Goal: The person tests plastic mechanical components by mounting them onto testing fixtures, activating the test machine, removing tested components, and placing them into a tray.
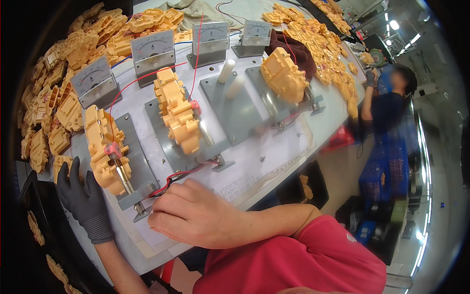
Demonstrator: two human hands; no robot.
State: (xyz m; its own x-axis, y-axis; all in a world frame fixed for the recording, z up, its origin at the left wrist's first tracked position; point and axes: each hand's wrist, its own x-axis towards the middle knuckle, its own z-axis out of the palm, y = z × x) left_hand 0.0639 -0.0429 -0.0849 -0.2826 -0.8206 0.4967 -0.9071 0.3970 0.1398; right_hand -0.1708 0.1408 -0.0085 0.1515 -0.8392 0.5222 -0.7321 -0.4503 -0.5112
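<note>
Fingers (75,171) of the gray-gloved left hand (87,202) are standing spread, just left of a yellow-orange gearbox housing (97,147). That housing is sitting on a gray fixture plate (139,153), with a toggle clamp (125,180) lying across its near side. The bare right hand (193,215), right of the clamp's foot, is curling its fingers inward; whether they are pinching anything, I cannot tell. Red and black wires (170,180) are running just beyond its knuckles. Loose housings (68,115) are lying heaped beyond the left hand.
</note>
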